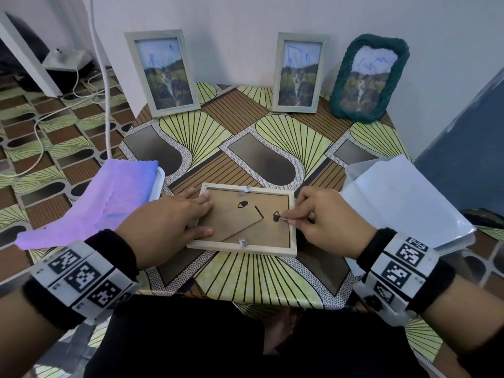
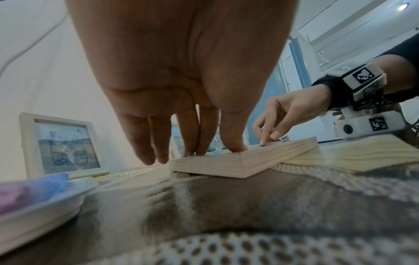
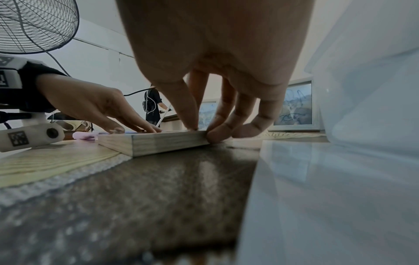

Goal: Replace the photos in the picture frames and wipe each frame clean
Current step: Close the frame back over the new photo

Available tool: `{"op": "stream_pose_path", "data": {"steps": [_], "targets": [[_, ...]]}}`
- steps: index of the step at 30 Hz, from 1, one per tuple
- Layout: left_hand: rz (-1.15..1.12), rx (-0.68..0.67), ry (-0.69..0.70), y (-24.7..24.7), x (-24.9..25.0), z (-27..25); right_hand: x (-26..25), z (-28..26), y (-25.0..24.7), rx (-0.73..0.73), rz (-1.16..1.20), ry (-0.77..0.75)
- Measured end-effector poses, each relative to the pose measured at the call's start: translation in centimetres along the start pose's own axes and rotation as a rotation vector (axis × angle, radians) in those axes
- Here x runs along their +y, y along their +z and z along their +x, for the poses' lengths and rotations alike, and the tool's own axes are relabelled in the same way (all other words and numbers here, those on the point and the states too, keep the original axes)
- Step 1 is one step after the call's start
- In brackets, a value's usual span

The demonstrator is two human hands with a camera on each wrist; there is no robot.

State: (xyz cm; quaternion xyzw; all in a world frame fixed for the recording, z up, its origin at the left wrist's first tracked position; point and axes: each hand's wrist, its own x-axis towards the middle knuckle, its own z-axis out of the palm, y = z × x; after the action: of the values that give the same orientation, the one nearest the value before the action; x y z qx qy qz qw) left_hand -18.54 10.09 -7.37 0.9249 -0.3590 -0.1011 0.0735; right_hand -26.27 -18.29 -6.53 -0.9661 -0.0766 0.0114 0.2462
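A light wooden frame (image 1: pixel 292 225) lies face down at the table's near middle, its brown backing board (image 1: pixel 261 227) up with the stand flap folded flat. My left hand (image 1: pixel 201 216) presses the frame's left side with straight fingers (image 2: pixel 190 143). My right hand (image 1: pixel 287 219) is at the right rail, thumb and forefinger pinching a small tab beside a black hanger mark. In the right wrist view its thumb (image 3: pixel 190 123) is on the frame (image 3: pixel 163 143) top and its curled fingers are against the outer side. A purple cloth (image 1: pixel 103 203) lies to the left.
Three frames with scribbled landscape photos stand at the wall: two pale ones (image 1: pixel 163 72) (image 1: pixel 298 72) and a green woven one (image 1: pixel 368 77). A clear plastic box (image 1: pixel 403 197) sits close to my right hand. The cloth rests on a white tray (image 1: pixel 161 181). Cables run over the floor at left.
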Motion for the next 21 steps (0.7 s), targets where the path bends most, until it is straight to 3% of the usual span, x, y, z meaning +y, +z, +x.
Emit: {"op": "stream_pose_path", "data": {"steps": [4,7,12,21], "targets": [[-0.051,0.066,0.169,-0.3,0.6,-0.3,-0.1,0.0,0.2,0.078,-0.014,0.008],[-0.035,-0.015,0.268,-0.1,2.0,-0.5,0.3,0.2,0.3,0.073,-0.075,0.046],[0.121,-0.122,0.243,1.1,3.0,-0.3,0.4,0.4,0.7,-0.053,-0.236,0.088],[0.122,-0.115,0.296,0.4,2.8,0.3,0.4,0.6,0.5,-0.041,-0.189,0.109]]}}
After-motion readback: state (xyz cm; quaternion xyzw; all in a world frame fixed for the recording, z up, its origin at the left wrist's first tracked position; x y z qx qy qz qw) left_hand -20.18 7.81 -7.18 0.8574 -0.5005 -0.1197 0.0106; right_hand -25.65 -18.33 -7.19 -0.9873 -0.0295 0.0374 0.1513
